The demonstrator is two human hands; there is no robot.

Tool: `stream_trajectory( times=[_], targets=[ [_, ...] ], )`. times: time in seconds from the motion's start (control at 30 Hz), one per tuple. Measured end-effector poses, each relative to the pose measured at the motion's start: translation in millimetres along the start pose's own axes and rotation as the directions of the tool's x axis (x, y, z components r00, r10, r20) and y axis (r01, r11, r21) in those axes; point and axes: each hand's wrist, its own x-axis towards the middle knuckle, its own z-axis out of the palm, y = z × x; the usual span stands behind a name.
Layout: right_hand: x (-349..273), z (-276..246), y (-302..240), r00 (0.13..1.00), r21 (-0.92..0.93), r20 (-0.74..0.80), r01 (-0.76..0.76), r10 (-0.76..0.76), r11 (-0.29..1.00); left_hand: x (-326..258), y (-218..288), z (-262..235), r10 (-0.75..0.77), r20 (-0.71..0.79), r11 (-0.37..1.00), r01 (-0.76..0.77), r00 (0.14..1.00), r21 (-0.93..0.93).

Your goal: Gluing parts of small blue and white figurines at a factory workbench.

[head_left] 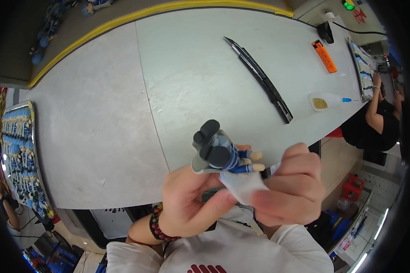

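A small figurine (232, 159) in blue, with black shoes toward the top left and pale hands to the right, is held above the near edge of the table. My left hand (187, 200) is closed around it, the thumb in front; a beaded bracelet circles that wrist. Between the left thumb and my right hand (291, 186) stretches a white cloth or tissue (243, 185), lying against the figurine's lower side. The right fingers are closed on the cloth and slightly blurred. A small dark piece by them is too hidden to name.
On the table lie a black utility knife (262, 79) with its blade out, an orange packet (324, 56) and a glue bottle (320, 102) with a blue needle tip. Trays of figurines stand left (33, 136) and far right (354, 59). Another person (373, 123) sits at right.
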Motion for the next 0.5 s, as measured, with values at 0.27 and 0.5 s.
stream_trajectory(
  times=[0.27, 0.5],
  targets=[
    [5, -5, -6, 0.988, -0.251, 0.121, -0.059, 0.092, 0.966, 1, -3, -5, 0.024, 0.051, 0.992, -0.03, 0.998, 0.123],
    [-4, -16, 7, 0.975, -0.247, -0.132, -0.206, 0.178, 0.947, -1, 1, 0, -0.074, 0.022, 0.996, 0.075, 0.997, -0.039]
  ],
)
